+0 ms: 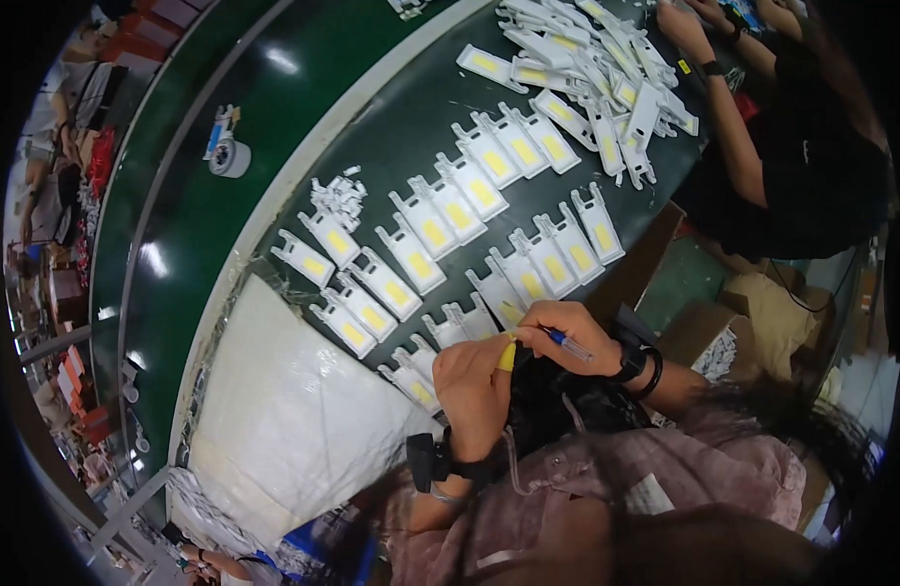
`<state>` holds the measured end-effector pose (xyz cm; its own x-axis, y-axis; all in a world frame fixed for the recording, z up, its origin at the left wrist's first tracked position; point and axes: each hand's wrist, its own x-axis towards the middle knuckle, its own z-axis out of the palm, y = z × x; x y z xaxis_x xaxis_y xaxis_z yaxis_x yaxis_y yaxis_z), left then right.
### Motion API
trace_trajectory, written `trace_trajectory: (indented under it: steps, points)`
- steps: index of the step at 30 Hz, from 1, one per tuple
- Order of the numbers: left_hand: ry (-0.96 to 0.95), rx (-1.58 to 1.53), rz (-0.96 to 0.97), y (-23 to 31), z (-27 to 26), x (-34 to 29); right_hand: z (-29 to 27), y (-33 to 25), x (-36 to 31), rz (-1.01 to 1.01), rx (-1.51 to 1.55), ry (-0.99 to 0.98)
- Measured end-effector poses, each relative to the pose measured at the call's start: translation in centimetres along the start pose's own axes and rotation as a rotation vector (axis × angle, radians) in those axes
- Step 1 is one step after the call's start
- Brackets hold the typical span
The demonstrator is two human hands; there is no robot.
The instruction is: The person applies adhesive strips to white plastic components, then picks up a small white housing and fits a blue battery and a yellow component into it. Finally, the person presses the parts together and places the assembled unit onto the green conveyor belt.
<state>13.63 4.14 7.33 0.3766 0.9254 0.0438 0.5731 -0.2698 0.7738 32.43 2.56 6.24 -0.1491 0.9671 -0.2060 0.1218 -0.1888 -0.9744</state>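
Rows of white panels (491, 156) flank a narrow tabletop lane (540, 196).

White rectangular plastic panels (606, 86) heaped at upper right, matching panels (458, 217) in rows across centre, small white pieces (339, 203) left of centre, smooth white sheet (299, 410) at lower left, green belt (274, 63) at upper left

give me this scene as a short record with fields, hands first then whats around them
left hand: curled, yellow piece at its thumb; grip unclear
right hand: bent fingers close to the left hand, holding a slim blue-and-clear tool
nearest items: flat white parts with yellow panels, in slanting rows
far end: jumbled heap of similar parts
small items: pile of white bits beside the rows
left side: whitish sheet on the table
other person: bare arm at upper right, beside the heap
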Motion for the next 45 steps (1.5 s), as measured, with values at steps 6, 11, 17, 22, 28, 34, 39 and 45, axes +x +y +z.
trace_trajectory:
  steps: [6, 11, 17, 22, 28, 34, 39, 45]
  points:
    - [0.145, -0.082, -0.041, 1.8, 3.8, 2.3, -5.0, 1.8, -0.8, -0.469, -0.67, 0.285]
    - [0.21, 0.107, 0.017, 2.6, 6.2, 5.2, -7.9, 3.2, -0.3, -0.454, -0.861, 0.234]
    - [0.228, 0.305, 0.081, 2.1, 9.2, 7.5, -8.8, 4.3, 0.0, -0.402, -0.813, 0.144]
    - [0.237, 0.361, 0.131, 1.3, 9.8, 8.0, -9.0, 4.2, 0.2, -0.413, -0.798, 0.15]
    - [0.224, 0.439, 0.174, 0.7, 10.1, 8.4, -8.8, 4.3, 0.2, -0.394, -0.798, 0.151]
    - [0.225, 0.509, 0.171, 0.7, 10.1, 8.3, -8.8, 4.3, 0.3, -0.385, -0.787, 0.166]
    - [0.145, 0.651, 0.118, 1.9, 9.8, 7.5, -8.8, 4.3, 0.3, -0.404, -0.8, 0.166]
    - [-0.047, 0.641, 0.059, 1.8, 10.1, 6.0, -9.3, 4.4, 0.2, -0.377, -0.75, 0.159]
